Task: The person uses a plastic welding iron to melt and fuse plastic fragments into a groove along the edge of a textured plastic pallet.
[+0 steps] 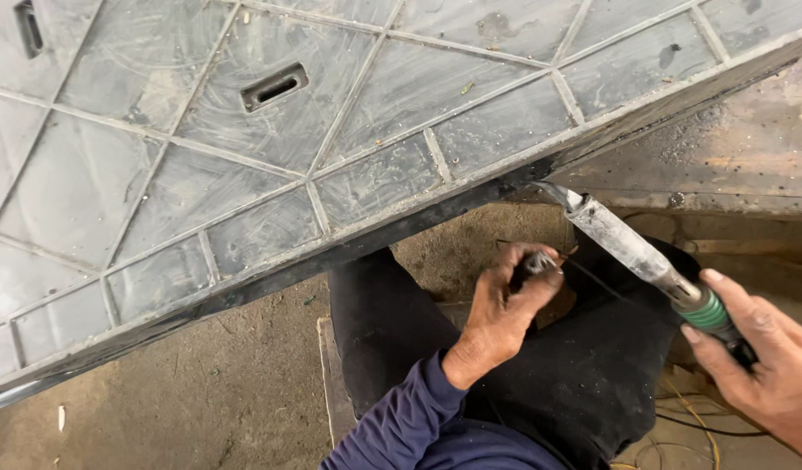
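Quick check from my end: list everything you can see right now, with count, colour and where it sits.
Cover slab: one, grey, ribbed in a diamond pattern with two slots, fills upper left, its dark edge running diagonally.
Hand tool: one, dusty grey barrel with green grip, its bent tip at the slab's edge, centre right.
Small dark object: one, black, in the left hand; too small to identify.
Wooden surface: one, brown, worn, upper right under the slab.
Floor: grey-brown dirt, lower left.
Wires: a few, yellow and black, lower right.
Trousers: black, centre bottom.
Sleeve: dark blue, left arm.
Left hand: closed on the small object.
Right hand: grips the tool's handle.
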